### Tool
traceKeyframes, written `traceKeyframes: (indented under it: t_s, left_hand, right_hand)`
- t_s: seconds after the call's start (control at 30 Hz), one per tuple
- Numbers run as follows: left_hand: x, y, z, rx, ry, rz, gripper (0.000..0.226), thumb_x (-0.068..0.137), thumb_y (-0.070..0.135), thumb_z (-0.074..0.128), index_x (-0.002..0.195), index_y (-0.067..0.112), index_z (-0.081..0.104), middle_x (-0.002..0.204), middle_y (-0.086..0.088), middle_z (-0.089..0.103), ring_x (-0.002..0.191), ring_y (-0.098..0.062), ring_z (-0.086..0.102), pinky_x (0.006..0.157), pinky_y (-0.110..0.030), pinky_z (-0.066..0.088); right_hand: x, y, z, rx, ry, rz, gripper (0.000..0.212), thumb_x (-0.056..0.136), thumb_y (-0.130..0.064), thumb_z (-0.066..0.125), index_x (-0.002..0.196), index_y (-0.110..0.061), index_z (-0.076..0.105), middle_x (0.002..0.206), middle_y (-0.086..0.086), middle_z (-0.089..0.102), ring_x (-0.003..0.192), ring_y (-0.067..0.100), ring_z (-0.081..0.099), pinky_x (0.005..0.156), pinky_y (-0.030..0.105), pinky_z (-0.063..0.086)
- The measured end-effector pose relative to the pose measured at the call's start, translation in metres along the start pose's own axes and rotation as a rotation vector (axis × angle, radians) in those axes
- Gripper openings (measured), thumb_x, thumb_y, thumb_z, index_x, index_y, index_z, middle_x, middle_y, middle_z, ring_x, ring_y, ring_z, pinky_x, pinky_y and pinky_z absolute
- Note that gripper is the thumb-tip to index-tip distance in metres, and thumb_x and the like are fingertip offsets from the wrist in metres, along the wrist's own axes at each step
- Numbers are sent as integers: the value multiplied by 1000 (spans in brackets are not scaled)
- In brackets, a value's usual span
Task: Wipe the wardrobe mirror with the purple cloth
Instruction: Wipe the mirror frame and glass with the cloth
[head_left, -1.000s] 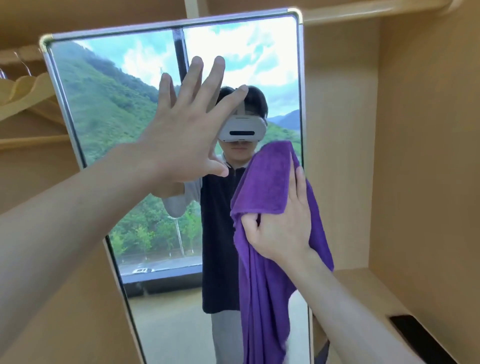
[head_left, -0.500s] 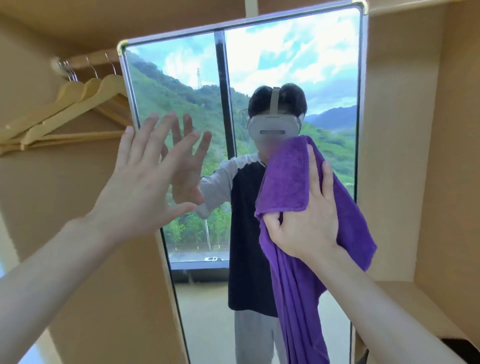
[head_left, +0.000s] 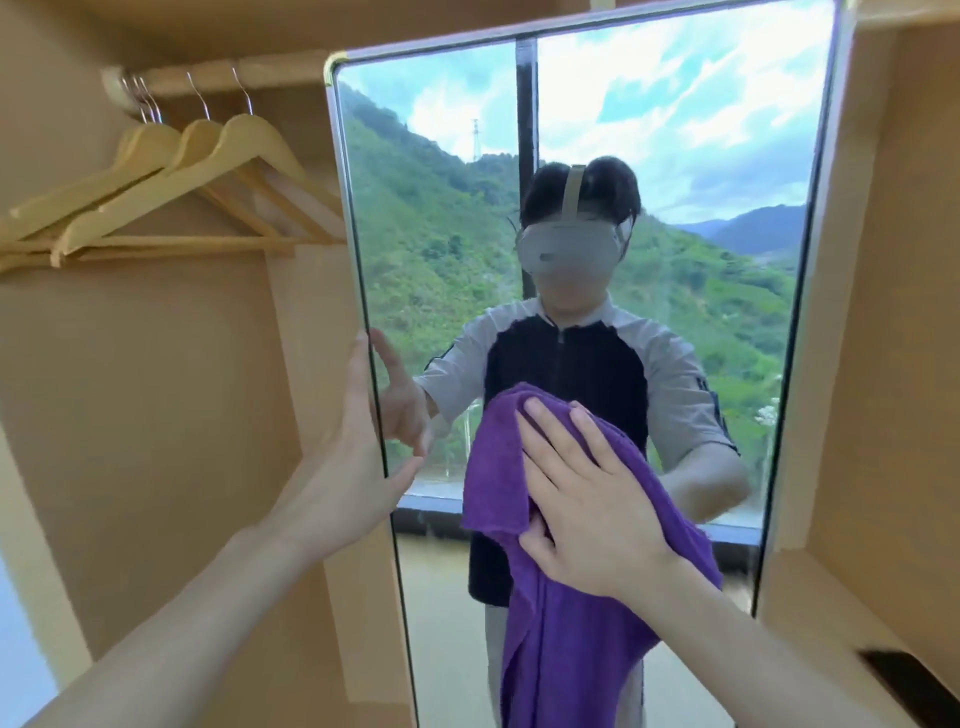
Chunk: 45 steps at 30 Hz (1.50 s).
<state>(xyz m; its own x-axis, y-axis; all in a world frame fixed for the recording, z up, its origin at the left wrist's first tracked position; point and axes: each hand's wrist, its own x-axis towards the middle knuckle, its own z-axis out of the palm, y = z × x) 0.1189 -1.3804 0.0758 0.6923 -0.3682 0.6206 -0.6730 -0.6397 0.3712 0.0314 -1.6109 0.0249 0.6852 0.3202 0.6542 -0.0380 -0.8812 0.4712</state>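
Purple terry cloth (head_left: 566, 623) pressed to the glossy mirror (head_left: 675, 156) under the flat, straight-fingered right hand (head_left: 587, 499).

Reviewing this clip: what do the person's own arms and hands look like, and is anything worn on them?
Both forearms are bare; left hand and right hand show no gloves, rings or watch. In the metal-framed wardrobe mirror, the reflection shows short grey sleeves on a dark-fronted zip top.

Right hand (head_left: 597, 499) flat on purple cloth (head_left: 571, 623)
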Motion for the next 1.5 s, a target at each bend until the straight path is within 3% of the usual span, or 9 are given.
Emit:
traceKeyframes:
  t_s: [0.07,0.17,0.37,0.5,0.77,0.97,1.17,1.27,1.5]
  left_hand:
    - [-1,-5,4,-54,-55,-10,119,87,32,72,144,55,-30,93,-11,62,53,-23,62,52,-40,53]
    - [-1,-4,4,-109,-48,-23,119,89,28,72,145,55,-30,116,-15,65,51,-15,59,46,-31,43]
    - [1,-14,5,-334,-49,53,118,88,16,73,149,53,-20,93,25,62,74,0,64,59,-20,43]
    - [3,-20,0,-413,-70,92,110,86,17,73,153,49,-9,83,12,61,66,-18,60,66,-39,54]
    - [-2,-25,-21,-576,-256,168,109,79,-14,51,156,45,1,145,44,30,132,8,45,99,-10,43]
    - [-1,-25,-24,-545,-352,24,115,84,-4,55,144,67,-12,111,37,54,98,-36,66,80,-56,57]
    - [0,-21,-21,-616,-306,55,112,82,-8,51,146,66,-3,123,36,55,113,-27,62,99,-55,50]
    - [-3,-17,-26,-597,-326,26,108,85,-7,49,139,72,-2,118,32,46,90,-1,60,89,-26,53]
    - [-10,-20,-27,-586,-320,7,95,89,1,53,149,57,6,115,23,51,91,-19,63,87,-34,57]
  right_hand:
    - [-11,2,2,-17,0,54,74,81,-37,54,143,2,48,161,12,21,155,29,11,125,51,13]
    - [-3,4,-5,10,62,206,69,74,-34,53,131,6,50,157,15,35,153,27,13,124,51,14]
    - [75,-14,-32,81,147,286,80,87,-39,47,156,-3,27,165,13,21,156,27,1,126,51,5]
    - [120,-34,-43,48,177,229,76,93,-44,41,157,-6,24,166,12,21,156,28,3,125,51,6]
    - [111,-74,-17,18,116,157,75,92,-36,43,157,-5,21,165,13,21,156,29,1,126,51,2]
    - [63,-88,16,-29,-17,41,78,93,-37,51,158,-4,22,167,14,16,156,29,2,126,48,1]
    - [122,-54,-25,-7,147,106,76,92,-30,49,158,-4,20,167,11,15,156,26,3,126,47,7]
    - [167,-31,-59,13,242,176,73,96,-31,43,158,-4,17,167,10,15,156,25,4,126,46,5]
    - [176,-48,-63,87,281,305,71,97,-33,35,158,-2,16,167,13,14,156,27,1,126,49,6]
